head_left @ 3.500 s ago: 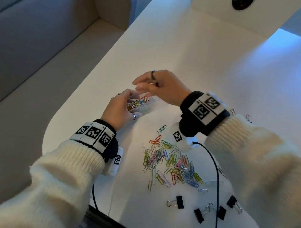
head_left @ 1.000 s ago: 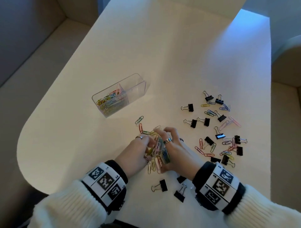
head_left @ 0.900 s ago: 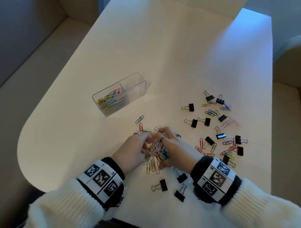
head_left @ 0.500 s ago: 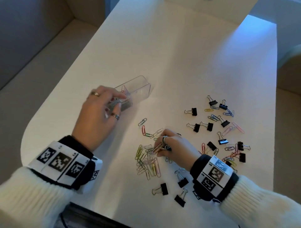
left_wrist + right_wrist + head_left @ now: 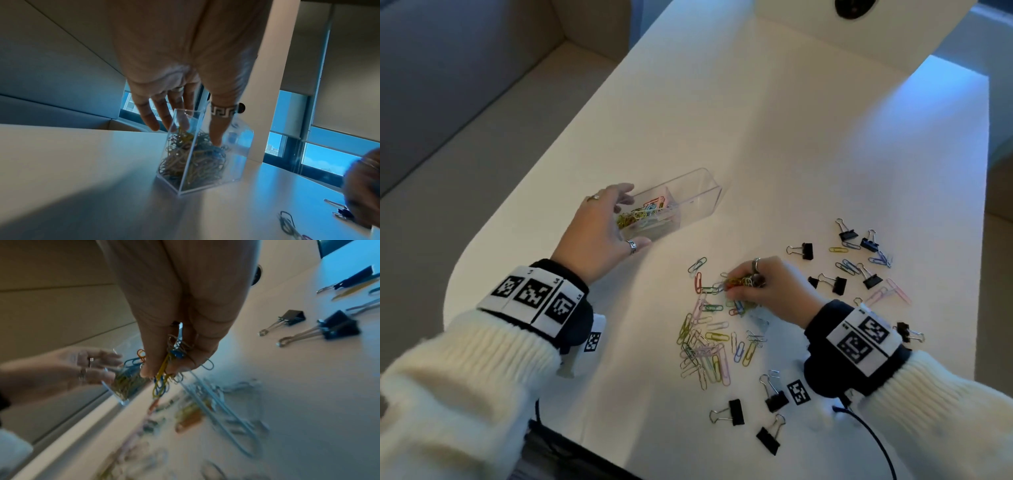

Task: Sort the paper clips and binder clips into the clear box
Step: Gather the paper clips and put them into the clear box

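The clear box (image 5: 698,195) lies on the white table, and its left compartment holds a heap of coloured paper clips (image 5: 643,214). My left hand (image 5: 625,219) straddles that end of the box (image 5: 197,162) with straight, spread fingers (image 5: 150,120) and holds nothing. My right hand (image 5: 738,287) pinches a bunch of paper clips (image 5: 162,381) at the top of the loose pile (image 5: 705,342). Black binder clips (image 5: 835,284) lie scattered to the right. The box's right compartment looks empty.
More binder clips (image 5: 732,411) lie near the table's front edge, beside a dark cable (image 5: 876,442). Stray paper clips (image 5: 887,294) mix with the binder clips at the right. The table's rounded left edge (image 5: 453,284) drops to a beige bench.
My left hand, which was curled over the box half a second ago, has spread its fingers and drawn back a little. My right hand has gathered a bunch of clips from the pile.
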### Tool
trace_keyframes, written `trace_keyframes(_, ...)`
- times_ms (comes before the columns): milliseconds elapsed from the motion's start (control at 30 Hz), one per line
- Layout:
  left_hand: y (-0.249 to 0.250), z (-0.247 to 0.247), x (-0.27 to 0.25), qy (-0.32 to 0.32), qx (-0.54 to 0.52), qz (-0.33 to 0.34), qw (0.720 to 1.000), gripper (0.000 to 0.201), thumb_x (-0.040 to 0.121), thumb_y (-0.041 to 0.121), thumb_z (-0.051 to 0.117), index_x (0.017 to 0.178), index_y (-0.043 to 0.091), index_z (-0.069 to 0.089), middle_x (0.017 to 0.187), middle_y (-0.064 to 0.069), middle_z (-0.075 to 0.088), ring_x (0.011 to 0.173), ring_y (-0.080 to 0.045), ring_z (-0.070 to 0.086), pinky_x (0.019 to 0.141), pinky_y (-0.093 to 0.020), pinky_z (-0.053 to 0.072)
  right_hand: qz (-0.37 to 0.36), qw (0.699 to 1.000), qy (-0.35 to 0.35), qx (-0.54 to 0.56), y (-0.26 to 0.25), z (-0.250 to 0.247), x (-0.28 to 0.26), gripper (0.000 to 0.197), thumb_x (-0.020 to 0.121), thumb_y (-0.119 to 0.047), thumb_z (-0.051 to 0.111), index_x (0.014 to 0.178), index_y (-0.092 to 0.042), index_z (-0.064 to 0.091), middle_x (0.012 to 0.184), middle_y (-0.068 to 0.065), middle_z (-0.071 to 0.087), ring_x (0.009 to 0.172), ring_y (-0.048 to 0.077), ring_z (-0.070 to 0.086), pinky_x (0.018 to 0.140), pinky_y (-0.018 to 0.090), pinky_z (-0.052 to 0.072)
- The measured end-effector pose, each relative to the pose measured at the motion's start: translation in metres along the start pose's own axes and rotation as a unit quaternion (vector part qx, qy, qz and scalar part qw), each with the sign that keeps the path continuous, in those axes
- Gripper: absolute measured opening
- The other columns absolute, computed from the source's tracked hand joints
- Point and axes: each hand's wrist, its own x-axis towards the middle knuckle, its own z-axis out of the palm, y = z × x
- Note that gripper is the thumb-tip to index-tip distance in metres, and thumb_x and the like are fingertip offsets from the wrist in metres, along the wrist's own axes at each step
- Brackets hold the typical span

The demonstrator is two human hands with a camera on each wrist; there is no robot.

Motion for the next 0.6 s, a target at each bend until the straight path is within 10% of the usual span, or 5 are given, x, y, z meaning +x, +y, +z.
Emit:
trace_keyframes(400,-0.011,0.005,-0.002,0.037,-0.091,0.003,0.995,0.058,0.059,0.003,0.082,0.112,0.01,0.059,0.102,0.001,0.062,0.092,-0.01,0.053,0.078,-0.008,0.038,-0.178,0.974,0.082,0.113,-0.11,-0.008,0.063,0.008,0.075,-0.017,0.073,0.082,-0.02,0.069,0.067,-0.01,0.064,0.059,0.008,0.057,0.063,0.025,0.05)
trace_keyframes(500,-0.011,0.004,-0.001,0.035,-0.101,0.005,0.994,0.058,0.058,0.004,0.083,0.11,0.009,0.059,0.099,0.003,0.06,0.09,-0.009,0.053,0.074,0.003,0.035,-0.177,0.977,0.113,0.047,-0.124,0.003,0.081,0.011,0.076,-0.021,0.073,0.087,-0.021,0.071,0.076,-0.01,0.066,0.063,0.005,0.057,0.069,0.018,0.05)
trace_keyframes(600,-0.011,0.004,0.0,0.031,-0.091,0.0,0.995,0.057,0.059,0.007,0.083,0.11,0.01,0.058,0.098,0.004,0.06,0.093,-0.011,0.054,0.079,-0.011,0.041,-0.199,0.972,0.117,-0.042,-0.127,0.009,0.082,0.015,0.079,-0.015,0.069,0.093,-0.014,0.071,0.087,-0.003,0.068,0.071,0.003,0.052,0.063,-0.002,0.036)
